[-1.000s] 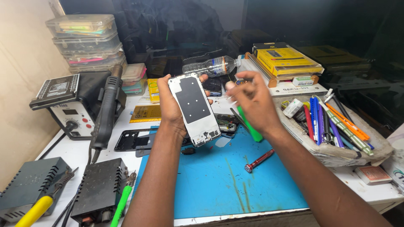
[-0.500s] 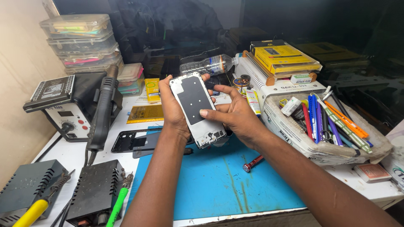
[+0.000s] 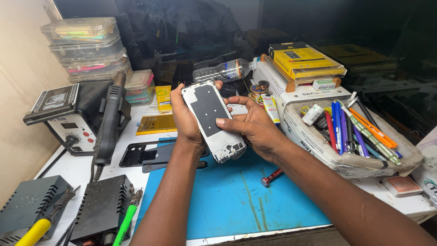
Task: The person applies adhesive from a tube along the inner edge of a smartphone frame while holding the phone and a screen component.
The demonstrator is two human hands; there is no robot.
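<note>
Workbench [image 3: 82, 168] in white carries a blue mat [image 3: 236, 200], with a hot-air station [image 3: 68, 118] at the left and a box of tools [image 3: 359, 136] at the right. Above the mat, the left hand [image 3: 184, 120] grips an opened phone [image 3: 213, 120] from behind, tilted. The right hand [image 3: 255, 130] clasps its right edge, thumb on the dark plate. A red screwdriver [image 3: 271, 177] lies on the mat.

Blue work mat [image 3: 236, 200], hot-air station [image 3: 68, 116] at left — box of pens [image 3: 359, 132], plastic bottle [image 3: 223, 70], red screwdriver [image 3: 271, 176]
</note>
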